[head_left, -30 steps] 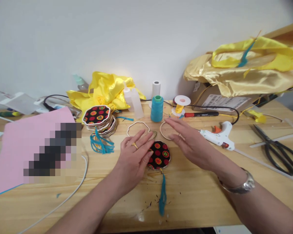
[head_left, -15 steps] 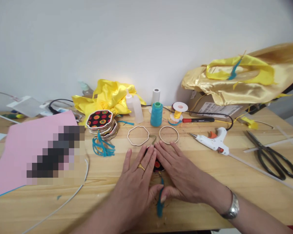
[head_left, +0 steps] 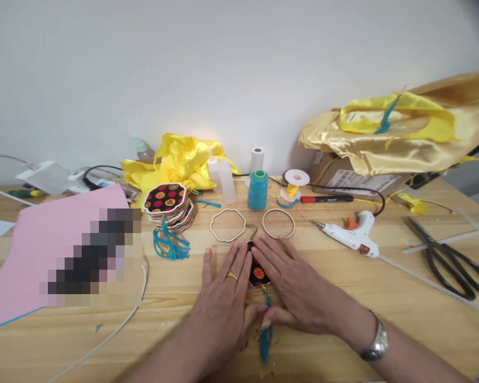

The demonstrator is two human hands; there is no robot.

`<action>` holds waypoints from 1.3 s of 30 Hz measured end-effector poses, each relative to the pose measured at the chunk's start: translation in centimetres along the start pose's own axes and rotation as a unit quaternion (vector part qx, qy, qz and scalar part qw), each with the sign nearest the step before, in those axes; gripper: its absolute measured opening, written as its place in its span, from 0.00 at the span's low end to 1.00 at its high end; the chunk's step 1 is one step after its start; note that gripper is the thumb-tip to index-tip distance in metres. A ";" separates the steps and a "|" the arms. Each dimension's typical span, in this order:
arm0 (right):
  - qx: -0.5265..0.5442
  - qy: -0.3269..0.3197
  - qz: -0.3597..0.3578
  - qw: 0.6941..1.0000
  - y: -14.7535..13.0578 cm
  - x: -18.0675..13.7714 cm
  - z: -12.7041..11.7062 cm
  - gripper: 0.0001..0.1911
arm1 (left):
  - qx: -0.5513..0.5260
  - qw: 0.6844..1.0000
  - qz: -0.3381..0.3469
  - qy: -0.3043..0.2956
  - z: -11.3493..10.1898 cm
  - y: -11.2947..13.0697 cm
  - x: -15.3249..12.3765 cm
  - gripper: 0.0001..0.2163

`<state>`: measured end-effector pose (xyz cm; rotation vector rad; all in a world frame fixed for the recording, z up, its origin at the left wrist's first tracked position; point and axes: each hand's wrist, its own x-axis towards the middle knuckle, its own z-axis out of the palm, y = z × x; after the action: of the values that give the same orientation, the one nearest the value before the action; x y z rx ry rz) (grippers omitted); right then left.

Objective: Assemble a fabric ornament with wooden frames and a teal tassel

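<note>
Both of my hands lie flat, fingers stretched out, on a small black fabric piece with red and yellow flowers [head_left: 258, 272] on the wooden table [head_left: 383, 298]. My left hand [head_left: 223, 298], with a gold ring, covers its left side. My right hand [head_left: 293, 290], with a silver watch at the wrist, covers its right side. A teal tassel [head_left: 265, 340] hangs out below between my thumbs. Just beyond my fingertips lie a scalloped wooden ring [head_left: 227, 225] and a round wooden ring [head_left: 278, 223].
A stack of the same flowered pieces [head_left: 168, 205] with teal tassels [head_left: 168, 244] stands to the left. Behind are a teal thread cone [head_left: 257, 190], glue bottles [head_left: 221, 178] and yellow satin [head_left: 179, 157]. A glue gun [head_left: 349, 232] and black scissors [head_left: 449, 258] lie right; pink paper [head_left: 43, 234] left.
A second ago my hands hovered apart over the flowered piece. They have come down together and now press flat on it, covering most of it. The view shifted slightly.
</note>
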<state>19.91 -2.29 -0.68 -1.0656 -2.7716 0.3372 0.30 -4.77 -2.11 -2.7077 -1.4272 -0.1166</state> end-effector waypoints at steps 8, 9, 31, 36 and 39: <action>0.022 -0.002 -0.001 1.000 0.1 -0.1 0.0 0.52 | -0.011 1.000 0.008 -0.001 0.3 -0.2 -0.3 0.29; 0.031 0.005 -0.002 0.999 0.2 -0.2 -0.2 0.53 | -0.018 1.000 0.005 0.000 0.3 -0.2 -0.4 0.29; 0.013 -0.005 -0.029 0.999 0.3 0.5 -1.0 0.48 | -0.038 0.989 -0.139 0.038 -0.9 0.7 1.3 0.24; 0.006 -0.005 -0.027 1.000 0.6 0.5 -0.5 0.48 | -0.038 0.989 -0.141 0.029 -0.5 0.7 1.4 0.23; -0.006 0.001 -0.032 0.999 0.7 0.5 -0.1 0.49 | -0.028 0.989 -0.141 0.031 -0.2 0.7 1.3 0.23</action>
<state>20.04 -1.44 -0.75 -0.9752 -2.8022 0.3120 1.56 -4.15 -1.79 -2.5012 -1.8045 -0.2571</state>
